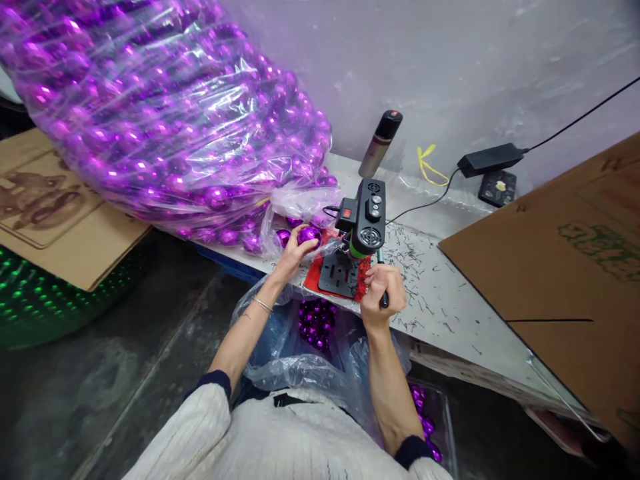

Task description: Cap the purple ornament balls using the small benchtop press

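A shiny purple ball [309, 237] is in my left hand [296, 248], at the mouth of a big clear plastic bag [215, 107] full of such balls. The fingers of my right hand [384, 292] wrap round the black-gripped lever [384, 300] of a small bench press [369, 217]. This press has a black head with round vents, a red switch and a dark slotted base plate [338, 277]. It stands on a red sheet [314, 275]. Below the table edge, an open clear bag [280, 333] in front of my body holds more purple balls [317, 323].
Thin black bits [415, 280] litter the white table [460, 327]. Behind the press are a spray can [380, 143], a yellow tie [431, 167] and a black power adapter [490, 160] with its cord. A cardboard box [560, 280] stands right; flattened cardboard [55, 207] lies left, over green balls [65, 293].
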`<state>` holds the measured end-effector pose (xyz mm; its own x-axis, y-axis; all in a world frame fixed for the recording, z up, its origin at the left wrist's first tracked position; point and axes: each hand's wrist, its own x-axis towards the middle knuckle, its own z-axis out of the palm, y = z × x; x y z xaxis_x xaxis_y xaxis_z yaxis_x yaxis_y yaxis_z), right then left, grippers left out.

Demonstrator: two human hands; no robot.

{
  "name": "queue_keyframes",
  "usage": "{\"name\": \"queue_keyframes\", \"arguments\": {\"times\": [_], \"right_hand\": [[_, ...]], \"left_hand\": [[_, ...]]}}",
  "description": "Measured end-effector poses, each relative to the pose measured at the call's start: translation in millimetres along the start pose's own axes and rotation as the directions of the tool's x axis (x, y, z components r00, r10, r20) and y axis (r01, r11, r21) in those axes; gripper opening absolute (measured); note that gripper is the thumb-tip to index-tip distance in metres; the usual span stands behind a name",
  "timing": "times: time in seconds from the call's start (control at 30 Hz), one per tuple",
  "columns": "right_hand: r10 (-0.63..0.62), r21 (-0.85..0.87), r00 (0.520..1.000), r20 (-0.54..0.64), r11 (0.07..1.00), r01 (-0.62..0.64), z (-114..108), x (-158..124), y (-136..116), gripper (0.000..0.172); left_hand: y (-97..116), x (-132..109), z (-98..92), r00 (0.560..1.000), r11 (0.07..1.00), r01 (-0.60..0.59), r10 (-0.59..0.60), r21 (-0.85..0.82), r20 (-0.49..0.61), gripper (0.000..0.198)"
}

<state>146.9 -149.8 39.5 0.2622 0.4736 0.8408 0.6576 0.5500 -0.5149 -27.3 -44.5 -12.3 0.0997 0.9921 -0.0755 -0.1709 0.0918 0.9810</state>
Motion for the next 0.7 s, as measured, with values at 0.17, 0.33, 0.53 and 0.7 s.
{"name": "queue_keyframes", "arguments": {"times": [0.17, 0.33, 0.53, 0.7], "right_hand": [[0.037, 0.005, 0.999, -0.007, 0.999, -0.037, 0, 13, -5, 0.032], [0.063, 0.006, 0.998, -0.019, 0.998, -0.063, 1, 20, -9, 0.031], [0.034, 0.013, 0.999, 0.007, 0.999, -0.035, -1, 19, -8, 0.029], [0.036, -0.005, 0.999, 0.013, 0.999, -0.036, -2, 15, -7, 0.029]], "left_hand": [[-15, -37, 15.1, 0.998, 0.959, 0.047, -0.035, -0.280, 0.048, 0.061], [-48, -49, 32.6, 0.999, 0.994, -0.021, 0.025, -0.103, 0.035, 0.069], [-73, -48, 34.9, 0.953, 0.931, -0.294, 0.268, 0.217, 0.144, 0.064], [-81, -44, 31.8, 0.908, 0.851, -0.403, 0.326, 0.337, 0.263, 0.062]]}}
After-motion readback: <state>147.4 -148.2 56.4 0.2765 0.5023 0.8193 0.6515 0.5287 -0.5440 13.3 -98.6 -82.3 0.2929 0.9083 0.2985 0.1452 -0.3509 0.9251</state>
